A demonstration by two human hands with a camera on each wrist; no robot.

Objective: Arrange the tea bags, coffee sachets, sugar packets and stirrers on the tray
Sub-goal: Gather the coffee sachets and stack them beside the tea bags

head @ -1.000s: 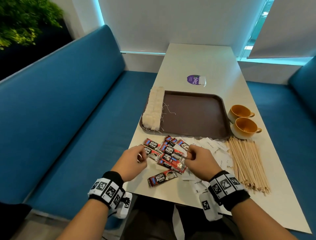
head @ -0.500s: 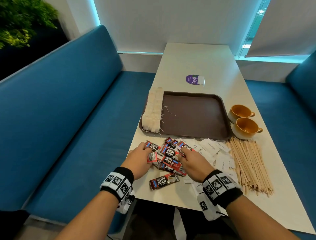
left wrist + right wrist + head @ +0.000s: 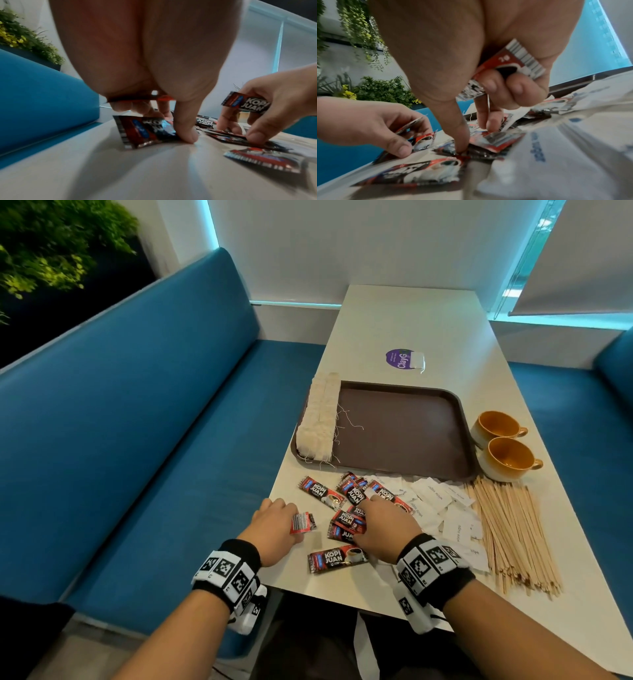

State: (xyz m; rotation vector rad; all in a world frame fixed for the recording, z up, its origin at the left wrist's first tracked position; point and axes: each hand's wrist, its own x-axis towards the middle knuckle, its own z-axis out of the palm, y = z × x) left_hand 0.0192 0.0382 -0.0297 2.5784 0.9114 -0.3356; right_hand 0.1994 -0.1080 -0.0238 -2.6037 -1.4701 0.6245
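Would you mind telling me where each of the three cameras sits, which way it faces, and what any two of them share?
Head: worn on the head, looking forward and down the table at the tray; both forearms, the left hand and the right hand show.
Left wrist: under the left wrist, facing along its fingers pinching coffee sachets.
Right wrist: under the right wrist, facing along its fingers, which hold sachets over the pile.
Shared: each wrist view shows the opposite hand, and all three show the coffee sachets.

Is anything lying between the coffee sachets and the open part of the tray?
Nothing visible blocks it. The coffee sachets lie just short of the tray near rim; the tea bags fill only its left edge.
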